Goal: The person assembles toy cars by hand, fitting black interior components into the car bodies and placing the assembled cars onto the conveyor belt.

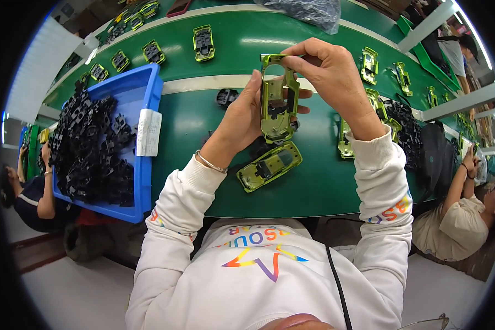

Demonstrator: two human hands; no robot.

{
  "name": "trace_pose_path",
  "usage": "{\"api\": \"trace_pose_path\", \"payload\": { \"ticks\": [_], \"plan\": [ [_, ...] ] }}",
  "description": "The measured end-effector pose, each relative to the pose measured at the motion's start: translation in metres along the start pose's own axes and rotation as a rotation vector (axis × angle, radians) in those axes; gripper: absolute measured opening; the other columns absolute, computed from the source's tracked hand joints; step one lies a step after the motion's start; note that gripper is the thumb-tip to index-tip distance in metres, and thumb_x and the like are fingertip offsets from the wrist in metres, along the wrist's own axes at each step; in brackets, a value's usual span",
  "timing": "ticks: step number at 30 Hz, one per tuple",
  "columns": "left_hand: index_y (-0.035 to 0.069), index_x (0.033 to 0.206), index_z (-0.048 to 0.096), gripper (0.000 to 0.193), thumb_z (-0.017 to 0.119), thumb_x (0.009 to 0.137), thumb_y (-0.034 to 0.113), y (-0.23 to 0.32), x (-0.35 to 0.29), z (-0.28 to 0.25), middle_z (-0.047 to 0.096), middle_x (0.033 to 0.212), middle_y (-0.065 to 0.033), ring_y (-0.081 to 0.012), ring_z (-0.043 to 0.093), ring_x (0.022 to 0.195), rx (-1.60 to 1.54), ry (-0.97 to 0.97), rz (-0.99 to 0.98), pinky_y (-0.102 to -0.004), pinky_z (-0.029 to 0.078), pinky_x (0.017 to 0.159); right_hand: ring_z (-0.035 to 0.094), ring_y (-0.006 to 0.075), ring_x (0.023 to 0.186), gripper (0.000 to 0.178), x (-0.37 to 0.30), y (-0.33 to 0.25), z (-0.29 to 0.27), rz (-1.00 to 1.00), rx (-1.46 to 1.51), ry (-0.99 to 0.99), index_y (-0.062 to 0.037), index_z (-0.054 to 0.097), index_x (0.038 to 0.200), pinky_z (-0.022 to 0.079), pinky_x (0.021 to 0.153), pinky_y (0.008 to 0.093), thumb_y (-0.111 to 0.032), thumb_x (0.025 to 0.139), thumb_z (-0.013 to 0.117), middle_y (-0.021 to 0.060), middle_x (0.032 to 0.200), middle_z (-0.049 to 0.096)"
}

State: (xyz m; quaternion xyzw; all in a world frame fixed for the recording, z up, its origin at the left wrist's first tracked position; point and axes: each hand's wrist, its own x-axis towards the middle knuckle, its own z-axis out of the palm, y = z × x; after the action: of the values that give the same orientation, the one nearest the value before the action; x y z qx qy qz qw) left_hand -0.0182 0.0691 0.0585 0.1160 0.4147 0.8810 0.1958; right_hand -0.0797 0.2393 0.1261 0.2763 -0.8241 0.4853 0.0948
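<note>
— What did you have closest to you on the table?

— One green toy car shell [269,166] lay on the green belt [203,181], just under my hands. It looked put together, with a dark piece inside, so I think that one was done.

— And what were your hands doing?

— My left hand [242,118] was closed around the side of another green car shell [278,102], held up over the belt. My right hand [330,71] pinched its top end with finger and thumb. A black part [276,109] sat in the middle of it. I could not tell if it was pushed all the way in, so I think that car was only half done.

— Was there more to do?

— Lots. The blue bin [146,159] to my left held a big heap of black parts [91,151]. More green shells [344,140] waited near my right arm. One loose black piece [225,97] lay past my left hand.

— And farther off?

— More little green cars [203,43] sat on the far belt, and a grey bag [308,11] was at the back. Other people worked at both sides.
</note>
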Motion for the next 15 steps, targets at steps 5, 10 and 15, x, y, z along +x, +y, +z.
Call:
{"api": "trace_pose_path", "payload": {
  "ticks": [5,10,15],
  "plan": [
    [0.005,0.143,0.049,0.066,0.024,0.107,0.055,0.004,-0.026,-0.023,0.067,0.12,-0.0184,-0.028,0.07,0.097,-0.235,0.022,0.067,-0.0371,0.057,0.087,0.062,0.0084,0.077,0.023,0.01,-0.005,0.022,0.156,0.118,-0.225,-0.0012,0.073,0.107,0.049,0.067,0.0258,-0.018,0.091,0.073,0.0031,0.085,0.069],
    [0.0,0.135,0.055,0.06,0.031,0.106,0.047,0.019,-0.054,-0.074,0.068,0.116,-0.0192,-0.0259,0.071,0.09,-0.264,0.34,0.261,-0.0367,0.06,0.079,0.062,0.012,0.089,0.019,-0.018,-0.002,0.018,-0.033,-0.097,-0.254,-0.0036,0.071,0.107,0.048,0.079,0.0275,-0.011,0.09,0.073,0.0031,0.098,0.068],
    [0.001,0.135,0.055,0.059,0.031,0.106,0.047,0.007,-0.059,-0.087,0.068,0.118,-0.0193,-0.0266,0.07,0.092,-0.25,0.398,0.236,-0.037,0.059,0.081,0.053,0.0313,0.126,0.04,-0.067,0.032,0.007,-0.074,-0.346,-0.561,-0.0086,0.065,0.117,0.041,0.108,0.0414,0.004,0.079,0.069,0.0065,0.132,0.062]
  ]
}}
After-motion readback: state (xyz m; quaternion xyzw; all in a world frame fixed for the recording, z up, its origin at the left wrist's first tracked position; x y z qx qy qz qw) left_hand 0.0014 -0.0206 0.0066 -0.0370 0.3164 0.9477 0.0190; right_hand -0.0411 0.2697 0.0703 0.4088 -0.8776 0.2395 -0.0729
